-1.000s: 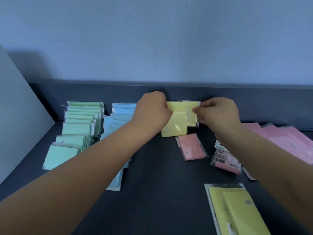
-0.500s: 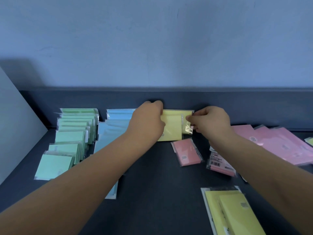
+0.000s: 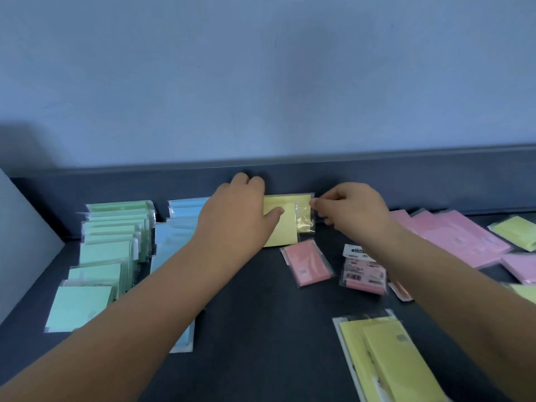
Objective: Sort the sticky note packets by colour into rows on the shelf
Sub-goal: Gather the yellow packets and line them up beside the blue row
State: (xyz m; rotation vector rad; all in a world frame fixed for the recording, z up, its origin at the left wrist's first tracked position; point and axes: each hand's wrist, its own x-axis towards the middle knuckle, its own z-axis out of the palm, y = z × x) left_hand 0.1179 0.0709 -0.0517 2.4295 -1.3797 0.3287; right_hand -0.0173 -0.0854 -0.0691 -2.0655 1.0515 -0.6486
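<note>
Left hand (image 3: pixel 235 216) lies palm-down, fingers flat on the yellow packets (image 3: pixel 282 224) at the shelf (image 3: pixel 261 329) back edge. Right hand (image 3: pixel 355 211) is curled, fingers pinching the rear packet's wrapper corner.

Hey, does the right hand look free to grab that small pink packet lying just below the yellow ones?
Probably not right away. The right hand is pinching the yellow packets' wrapper edge. Once it lets go, the way looks open: the pink packet lies flat on bare shelf, uncovered, beside that forearm.
</note>
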